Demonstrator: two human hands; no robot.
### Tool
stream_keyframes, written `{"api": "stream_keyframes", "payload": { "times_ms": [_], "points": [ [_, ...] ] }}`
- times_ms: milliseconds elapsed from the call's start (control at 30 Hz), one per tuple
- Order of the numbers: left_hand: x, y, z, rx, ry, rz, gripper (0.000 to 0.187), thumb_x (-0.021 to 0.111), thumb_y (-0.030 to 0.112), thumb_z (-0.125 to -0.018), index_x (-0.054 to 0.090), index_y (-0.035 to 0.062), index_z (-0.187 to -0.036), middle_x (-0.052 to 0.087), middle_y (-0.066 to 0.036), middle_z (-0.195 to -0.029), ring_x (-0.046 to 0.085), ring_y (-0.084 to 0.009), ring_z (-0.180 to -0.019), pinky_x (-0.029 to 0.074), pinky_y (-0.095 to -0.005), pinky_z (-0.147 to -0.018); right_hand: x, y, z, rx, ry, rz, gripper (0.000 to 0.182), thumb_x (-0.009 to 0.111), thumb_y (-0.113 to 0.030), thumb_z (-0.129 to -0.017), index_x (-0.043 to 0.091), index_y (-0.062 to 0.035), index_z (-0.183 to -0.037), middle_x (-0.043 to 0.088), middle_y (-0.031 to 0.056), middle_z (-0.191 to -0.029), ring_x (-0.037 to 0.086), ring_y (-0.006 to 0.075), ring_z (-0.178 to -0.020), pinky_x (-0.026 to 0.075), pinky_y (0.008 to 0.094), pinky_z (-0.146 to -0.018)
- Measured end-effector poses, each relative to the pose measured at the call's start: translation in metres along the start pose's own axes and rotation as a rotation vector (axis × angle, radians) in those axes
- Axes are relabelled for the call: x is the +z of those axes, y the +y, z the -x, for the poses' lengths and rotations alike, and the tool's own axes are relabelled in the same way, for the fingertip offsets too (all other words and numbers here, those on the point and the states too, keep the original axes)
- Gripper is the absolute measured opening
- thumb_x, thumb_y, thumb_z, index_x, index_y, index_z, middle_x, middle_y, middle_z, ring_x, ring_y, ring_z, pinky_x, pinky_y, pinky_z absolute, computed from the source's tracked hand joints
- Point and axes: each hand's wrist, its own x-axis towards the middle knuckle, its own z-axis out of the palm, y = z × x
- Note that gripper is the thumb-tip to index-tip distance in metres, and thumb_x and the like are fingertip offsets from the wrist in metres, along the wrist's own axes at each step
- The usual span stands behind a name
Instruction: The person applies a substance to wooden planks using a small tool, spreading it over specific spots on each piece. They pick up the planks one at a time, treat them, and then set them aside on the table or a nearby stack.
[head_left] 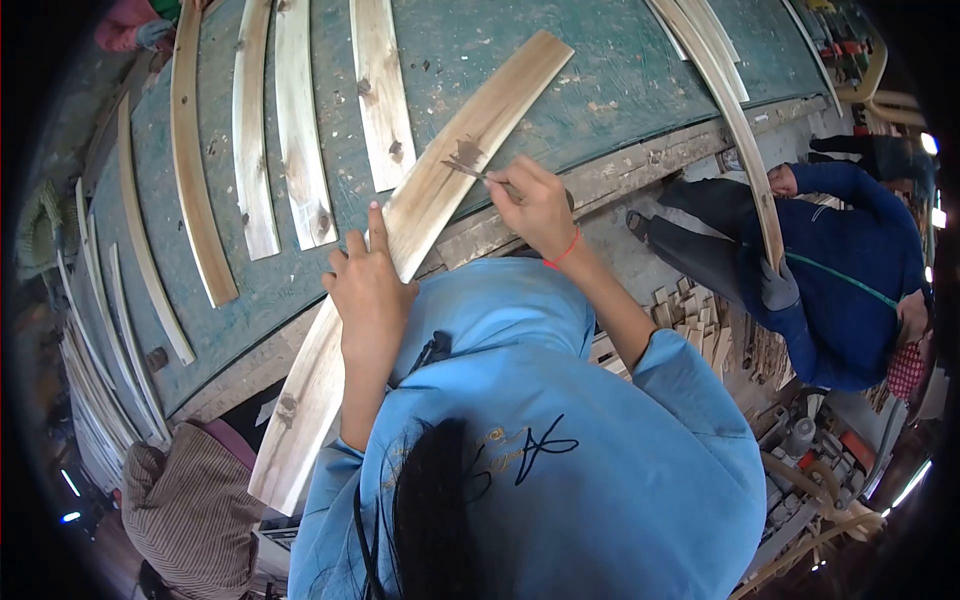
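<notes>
Bare green tabletop (600,70) open beyond the long curved pale wooden slat (420,210).
Blocked to the left by three short pale boards (300,130) and a brown curved strip (190,160); hemmed on the right by a blue-jacketed co-worker (850,270) gripping another bent strip (740,130).

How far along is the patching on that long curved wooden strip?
One brown filler patch sits low on the curved strip. The right hand is working a small blade over a second patch, the left hand steadying. Other strips on the green table show dark knots.
</notes>
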Motion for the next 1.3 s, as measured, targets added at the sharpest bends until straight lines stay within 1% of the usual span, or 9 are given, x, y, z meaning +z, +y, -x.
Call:
{"api": "stream_keyframes", "payload": {
  "times_ms": [33,233,567,733,767,967,1100,1167,1300],
  "points": [
    [0.0,0.0,0.0,0.003,-0.001,-0.001,0.103,0.085,0.016,-0.055,0.036,0.0125,-0.146,0.054,-0.011,-0.108,0.056,-0.0317,-0.095,0.047,-0.0454,-0.076,0.001,0.003,-0.001,0.013,-0.013,-0.018,0.003,0.065,-0.003,-0.076,0.064,-0.0021,-0.078,0.058,0.0109,-0.076,0.06,0.0299,-0.062,0.05,0.038,-0.055],
    [0.002,0.0,-0.001,-0.001,-0.004,-0.03,0.103,0.085,0.017,-0.055,0.036,0.0126,-0.146,0.054,-0.011,-0.109,0.056,-0.0315,-0.095,0.048,-0.0453,-0.075,0.008,0.015,-0.005,0.011,0.034,0.065,0.004,0.066,-0.006,-0.074,0.064,-0.0043,-0.077,0.059,0.0108,-0.077,0.06,0.0322,-0.063,0.05,0.0398,-0.056],
    [0.006,-0.004,0.001,0.004,0.001,0.002,0.106,0.086,0.018,-0.055,0.034,0.0133,-0.147,0.054,-0.011,-0.111,0.056,-0.0319,-0.096,0.047,-0.046,-0.078,-0.001,0.016,-0.013,-0.011,0.19,0.167,0.006,0.068,-0.002,-0.076,0.065,-0.0012,-0.081,0.058,0.0119,-0.075,0.06,0.0284,-0.063,0.047,0.0358,-0.055],
    [0.005,-0.005,0.0,0.004,-0.026,0.005,0.106,0.087,0.019,-0.055,0.034,0.0136,-0.147,0.054,-0.012,-0.113,0.056,-0.0322,-0.097,0.047,-0.0465,-0.079,0.003,-0.006,0.002,-0.029,0.022,0.023,0.004,0.068,-0.003,-0.077,0.066,-0.0001,-0.08,0.057,0.0114,-0.072,0.059,0.0262,-0.061,0.046,0.0345,-0.054],
    [0.006,-0.005,0.0,0.001,-0.019,-0.004,0.106,0.086,0.019,-0.055,0.034,0.0134,-0.147,0.053,-0.012,-0.113,0.056,-0.0324,-0.097,0.047,-0.0466,-0.08,0.006,-0.004,0.004,-0.018,0.001,0.032,0.005,0.067,-0.006,-0.075,0.064,-0.0022,-0.077,0.057,0.012,-0.072,0.059,0.0312,-0.062,0.049,0.0388,-0.057],
    [0.01,-0.007,0.002,0.007,-0.018,-0.014,0.103,0.085,0.018,-0.058,0.034,0.0129,-0.147,0.053,-0.013,-0.115,0.055,-0.0339,-0.099,0.046,-0.0475,-0.08,0.012,0.016,0.0,0.022,0.051,0.083,0.004,0.065,-0.006,-0.076,0.063,-0.0032,-0.076,0.057,0.0126,-0.073,0.06,0.0336,-0.065,0.05,0.0408,-0.059],
    [0.014,-0.006,0.002,0.009,-0.002,0.007,0.102,0.085,0.019,-0.059,0.033,0.0122,-0.147,0.053,-0.014,-0.115,0.055,-0.0346,-0.099,0.046,-0.0484,-0.081,0.014,0.022,-0.001,0.038,0.076,0.19,0.002,0.064,-0.005,-0.076,0.063,-0.004,-0.077,0.057,0.0125,-0.076,0.06,0.0341,-0.065,0.05,0.0416,-0.059],
    [0.015,-0.005,0.005,0.018,0.014,0.0,0.102,0.085,0.019,-0.059,0.033,0.012,-0.147,0.053,-0.014,-0.115,0.055,-0.0344,-0.099,0.046,-0.048,-0.081,0.01,0.026,-0.01,0.018,0.223,0.255,0.002,0.064,-0.006,-0.077,0.063,-0.0044,-0.077,0.057,0.012,-0.076,0.06,0.0339,-0.065,0.05,0.0419,-0.059],
    [0.01,-0.006,0.005,0.008,-0.004,-0.005,0.103,0.086,0.021,-0.058,0.033,0.0117,-0.146,0.054,-0.013,-0.113,0.056,-0.0339,-0.098,0.047,-0.0467,-0.079,0.006,0.0,0.003,-0.009,0.188,0.157,0.002,0.064,-0.006,-0.078,0.063,-0.0044,-0.077,0.056,0.0112,-0.075,0.06,0.0328,-0.064,0.05,0.0412,-0.057]
  ]
}}
